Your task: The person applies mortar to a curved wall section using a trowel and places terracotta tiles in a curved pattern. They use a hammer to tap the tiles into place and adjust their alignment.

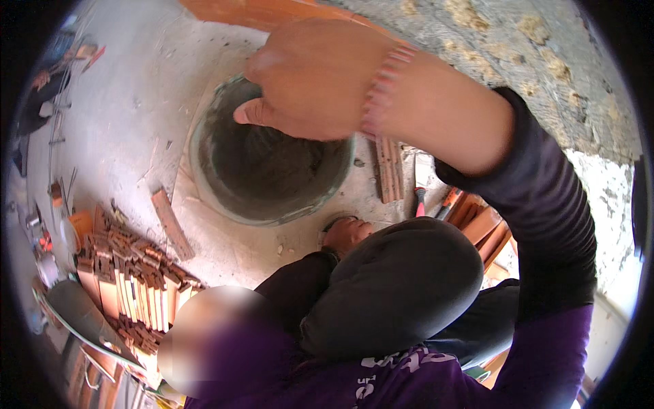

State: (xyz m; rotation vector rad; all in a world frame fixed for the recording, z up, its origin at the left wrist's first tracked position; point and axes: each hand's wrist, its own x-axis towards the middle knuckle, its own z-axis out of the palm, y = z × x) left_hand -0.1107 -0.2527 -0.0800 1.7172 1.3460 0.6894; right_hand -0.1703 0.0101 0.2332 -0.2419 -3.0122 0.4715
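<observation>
My right hand reaches in from the right, with a pink-and-white band round the wrist and a dark sleeve behind it. It hangs over the far side of a round tub. The fingers curl under and away from view, while the thumb points left. Whatever they hold, if anything, is hidden. Inside the tub is a dark grey, wet-looking mix. Just beyond the hand runs an orange-red slab or board along the wall's foot. My left hand does not show.
Stacked reddish-brown tiles stand at the lower left, with a single strip nearby. Right of the tub lie more strips, a red-and-black-handled tool and orange-brown tiles. A rough grey wall rises at upper right. A bare foot rests near the tub.
</observation>
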